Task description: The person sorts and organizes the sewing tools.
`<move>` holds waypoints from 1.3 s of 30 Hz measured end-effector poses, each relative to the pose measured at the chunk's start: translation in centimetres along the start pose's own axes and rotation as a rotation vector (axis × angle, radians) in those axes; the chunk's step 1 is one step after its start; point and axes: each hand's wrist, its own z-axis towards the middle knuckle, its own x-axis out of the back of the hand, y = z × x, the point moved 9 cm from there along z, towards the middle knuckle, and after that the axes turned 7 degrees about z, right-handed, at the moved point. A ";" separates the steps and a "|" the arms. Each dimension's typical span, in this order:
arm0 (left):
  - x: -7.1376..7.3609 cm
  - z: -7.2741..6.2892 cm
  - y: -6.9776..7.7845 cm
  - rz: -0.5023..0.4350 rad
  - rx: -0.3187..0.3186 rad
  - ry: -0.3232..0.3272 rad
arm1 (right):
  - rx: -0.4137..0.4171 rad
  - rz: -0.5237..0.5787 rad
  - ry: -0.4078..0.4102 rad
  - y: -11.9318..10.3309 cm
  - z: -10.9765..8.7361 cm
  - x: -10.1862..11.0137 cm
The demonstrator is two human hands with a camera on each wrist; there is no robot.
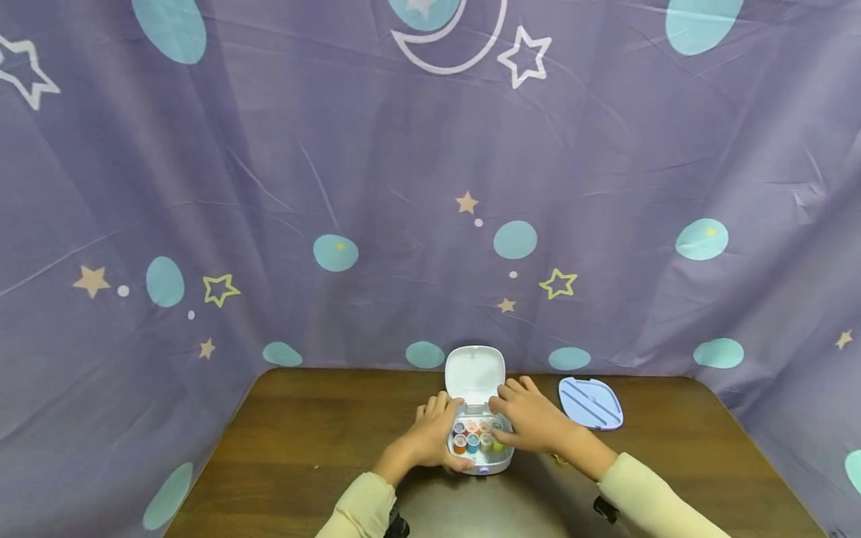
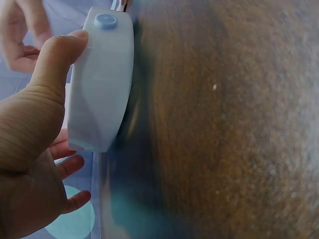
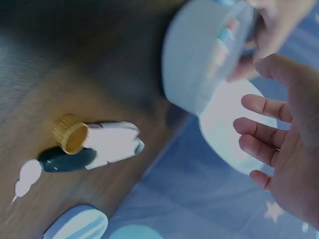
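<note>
A small white case [image 1: 499, 467] stands on the table with its lid [image 1: 474, 373] raised at the back. Inside sit two rows of little colored pots [image 1: 473, 442]. My left hand [image 1: 430, 435] grips the case's left side, its thumb along the front edge near a blue button [image 2: 105, 21] and its fingers toward the back. Over the right part of the case is my right hand [image 1: 531, 417]. In the right wrist view its fingers [image 3: 261, 132] are loosely bent and apart, holding nothing.
A light-blue flat panel with ribs [image 1: 592, 403] lies to the right of the case. The right wrist view shows a yellow ring-shaped piece [image 3: 75, 137], a white piece [image 3: 113, 142] and a dark green piece [image 3: 65, 160] on the table. A purple patterned curtain [image 1: 403, 172] hangs behind.
</note>
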 end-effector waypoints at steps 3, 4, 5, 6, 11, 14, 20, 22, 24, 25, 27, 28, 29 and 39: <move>-0.2 -0.1 0.1 0.013 0.001 -0.002 | -0.070 0.071 0.065 1.4 -0.3 1.2; -0.2 -0.2 0.2 0.016 0.001 0.001 | -0.091 0.086 0.090 1.9 -0.5 1.6; -0.2 -0.2 0.2 0.017 0.002 0.003 | -0.118 0.106 0.102 2.6 -0.6 2.0; -0.1 -0.2 0.2 0.021 0.005 0.004 | -0.148 0.123 0.113 3.2 -0.8 2.4; -0.2 -0.1 0.1 0.013 0.008 0.018 | -0.308 0.195 0.147 6.7 -2.3 4.4; -0.3 -0.1 0.2 0.001 -0.001 0.022 | -0.405 0.204 0.175 9.2 -4.2 5.0; -0.2 0.2 0.0 -0.006 -0.006 0.017 | -0.566 0.202 0.214 14.0 -8.7 5.0; -0.1 0.3 -0.1 -0.007 -0.001 0.015 | -0.605 0.209 0.204 15.2 -10.0 4.5; -0.1 0.4 -0.1 -0.004 0.002 0.015 | -0.630 0.207 0.186 16.0 -11.0 3.9; -0.1 0.4 -0.2 -0.002 0.003 0.016 | -0.639 0.212 0.174 16.3 -11.4 3.5; 0.0 0.4 -0.2 -0.003 0.003 0.015 | -0.650 0.218 0.153 16.8 -12.1 2.7; 0.0 0.4 -0.2 -0.007 0.002 0.014 | -0.655 0.217 0.142 17.0 -12.4 2.3; 0.0 0.4 -0.2 -0.008 0.002 0.013 | -0.659 0.215 0.128 17.1 -12.7 1.8; -0.2 0.5 -0.3 -0.010 0.005 0.011 | -0.683 0.185 -0.049 18.6 -13.8 -1.7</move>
